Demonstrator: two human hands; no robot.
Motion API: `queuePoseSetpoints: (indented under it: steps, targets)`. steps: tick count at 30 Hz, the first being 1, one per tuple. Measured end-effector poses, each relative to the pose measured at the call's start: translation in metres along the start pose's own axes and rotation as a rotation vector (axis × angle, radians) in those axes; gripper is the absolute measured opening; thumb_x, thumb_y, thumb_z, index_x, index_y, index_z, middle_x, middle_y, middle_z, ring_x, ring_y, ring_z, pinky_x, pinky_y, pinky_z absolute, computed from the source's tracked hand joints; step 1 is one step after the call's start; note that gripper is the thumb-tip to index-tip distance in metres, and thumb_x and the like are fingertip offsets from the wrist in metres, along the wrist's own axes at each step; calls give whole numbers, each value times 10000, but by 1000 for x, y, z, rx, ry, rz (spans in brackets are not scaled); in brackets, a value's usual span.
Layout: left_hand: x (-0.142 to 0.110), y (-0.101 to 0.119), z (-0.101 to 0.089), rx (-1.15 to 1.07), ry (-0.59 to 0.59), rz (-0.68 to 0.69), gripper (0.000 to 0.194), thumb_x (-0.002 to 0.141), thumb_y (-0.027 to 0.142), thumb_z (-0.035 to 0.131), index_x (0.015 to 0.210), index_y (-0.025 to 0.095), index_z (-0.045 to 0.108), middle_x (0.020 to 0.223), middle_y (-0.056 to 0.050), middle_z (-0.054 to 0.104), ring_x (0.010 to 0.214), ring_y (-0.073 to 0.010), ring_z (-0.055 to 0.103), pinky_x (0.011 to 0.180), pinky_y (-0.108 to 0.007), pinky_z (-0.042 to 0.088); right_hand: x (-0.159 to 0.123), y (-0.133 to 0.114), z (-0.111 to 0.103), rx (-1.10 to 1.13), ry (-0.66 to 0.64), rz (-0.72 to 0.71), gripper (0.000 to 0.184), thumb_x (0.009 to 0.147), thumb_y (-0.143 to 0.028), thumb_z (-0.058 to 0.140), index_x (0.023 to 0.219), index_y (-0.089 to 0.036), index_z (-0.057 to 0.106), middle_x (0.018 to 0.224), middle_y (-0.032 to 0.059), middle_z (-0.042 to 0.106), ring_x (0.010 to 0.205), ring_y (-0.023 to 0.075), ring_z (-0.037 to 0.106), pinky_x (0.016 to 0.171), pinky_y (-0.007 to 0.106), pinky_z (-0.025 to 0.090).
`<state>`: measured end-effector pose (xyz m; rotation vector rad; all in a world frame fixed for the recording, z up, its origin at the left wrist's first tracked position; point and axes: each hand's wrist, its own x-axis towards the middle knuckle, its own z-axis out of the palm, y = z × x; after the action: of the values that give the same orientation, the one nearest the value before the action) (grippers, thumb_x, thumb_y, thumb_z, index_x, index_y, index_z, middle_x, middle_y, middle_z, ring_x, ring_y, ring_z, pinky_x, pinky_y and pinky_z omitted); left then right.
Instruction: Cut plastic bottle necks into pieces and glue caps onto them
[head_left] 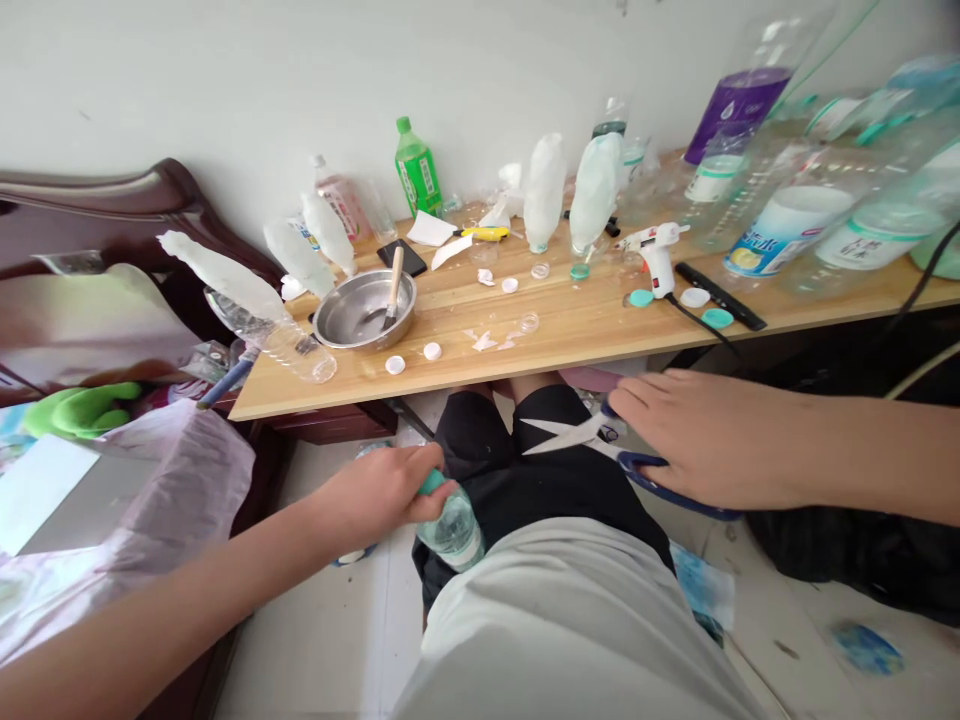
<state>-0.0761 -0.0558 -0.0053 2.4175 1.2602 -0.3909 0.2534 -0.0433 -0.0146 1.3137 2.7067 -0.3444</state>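
My left hand (382,490) is closed round the neck of a clear plastic bottle (454,530) with a teal cap, held low beside my left thigh. My right hand (705,435) grips a pair of blue-handled scissors (592,440), blades open and pointing left over my lap. Both hands are below the front edge of a wooden table (570,340). My knees in black trousers sit between the two hands.
On the table stand a steel bowl (364,308) with a brush, a green bottle (418,170), white paper-covered bottles (544,190), a glue gun (656,255), loose caps and several big clear bottles (802,170) at right. A dark bed frame (142,205) and green glove (79,410) lie left.
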Motion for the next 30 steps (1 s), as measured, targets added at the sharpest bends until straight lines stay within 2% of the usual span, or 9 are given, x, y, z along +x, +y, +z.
queuePoseSetpoints:
  steps: [2,4,9,14,17,19,21,25,30]
  targets:
    - [-3,-6,6,-146,92,-136,332,945,512,373,849,220,499,679,1,567,612,-168,550,577,-268,392,-13,-5,11,76,-78,83,180,747,-340,603,846,-191,587,902,122,653,880,325,623,788,446,463]
    - [-7,-7,13,-266,155,-233,354,943,529,360,801,227,479,637,19,541,564,-150,520,552,-261,374,-25,-23,26,206,-64,162,136,779,-328,581,851,-216,554,917,92,648,894,300,620,777,409,475]
    - [-18,2,29,-263,243,-241,327,968,442,303,737,237,410,597,35,473,543,-147,506,552,-263,363,-36,-89,64,795,31,305,92,891,-335,484,878,-244,490,908,39,641,808,198,620,734,291,507]
    - [-18,3,23,-357,189,-211,345,970,446,294,704,236,357,582,49,453,478,-121,521,507,-240,368,-2,-124,99,1190,189,247,172,913,-364,490,1013,-228,521,978,37,645,904,201,617,829,304,499]
    - [-9,-6,14,-429,258,-245,361,968,472,327,708,227,382,574,66,452,431,-106,537,483,-232,371,23,-132,112,1270,262,178,175,890,-358,534,989,-214,529,937,30,632,848,180,597,780,287,494]
    - [-1,-15,10,-504,385,-306,371,957,492,355,710,221,410,555,68,471,428,-115,566,479,-230,388,30,-132,113,1182,278,154,159,886,-354,538,939,-204,526,880,27,607,793,174,572,746,296,490]
    - [5,-22,11,-658,472,-353,376,938,526,383,734,218,448,532,59,518,443,-143,600,478,-236,421,26,-126,109,940,339,158,170,882,-336,531,958,-184,524,906,62,590,833,210,558,783,360,486]
    - [9,-23,27,-942,392,-337,398,905,580,429,788,208,509,469,59,519,417,-158,570,434,-237,409,0,-110,100,384,476,153,342,798,-266,566,1095,-103,519,1042,168,561,980,325,517,874,505,446]
    - [8,-1,32,-778,437,-330,461,919,563,424,665,188,508,493,68,401,444,-92,380,452,-219,295,-22,-105,93,140,408,142,339,744,-251,582,1052,-112,558,977,145,570,905,307,532,815,474,475]
